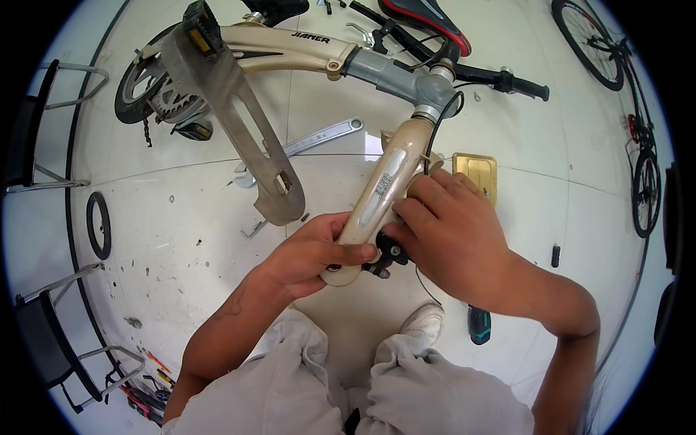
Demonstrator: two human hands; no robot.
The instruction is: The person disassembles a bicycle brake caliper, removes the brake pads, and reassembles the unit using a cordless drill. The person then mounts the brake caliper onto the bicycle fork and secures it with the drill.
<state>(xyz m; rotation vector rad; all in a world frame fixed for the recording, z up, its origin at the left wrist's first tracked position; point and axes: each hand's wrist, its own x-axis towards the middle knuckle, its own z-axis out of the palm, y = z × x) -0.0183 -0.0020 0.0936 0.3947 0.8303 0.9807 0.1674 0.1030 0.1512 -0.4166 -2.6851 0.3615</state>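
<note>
A beige bicycle fork (391,177) slants down toward me from the grey head tube (395,80) of a bicycle lying on its side. My left hand (315,254) wraps round the fork's lower end, thumb over the top. On the fork's right side, my right hand (453,232) is closed, its fingers curled in; what they hold is hidden. A black brake cable (436,130) runs down behind those fingers, and a thin wire shows below the hand. Between both hands sits a black brake caliper (392,249).
A slotted metal plate (235,101) stands left of the fork. A large wrench (322,136) lies behind it. Right are a gold tray (476,177) and a teal-black tool (479,325). Chairs (47,330) line the left; another bicycle (631,109) is far right.
</note>
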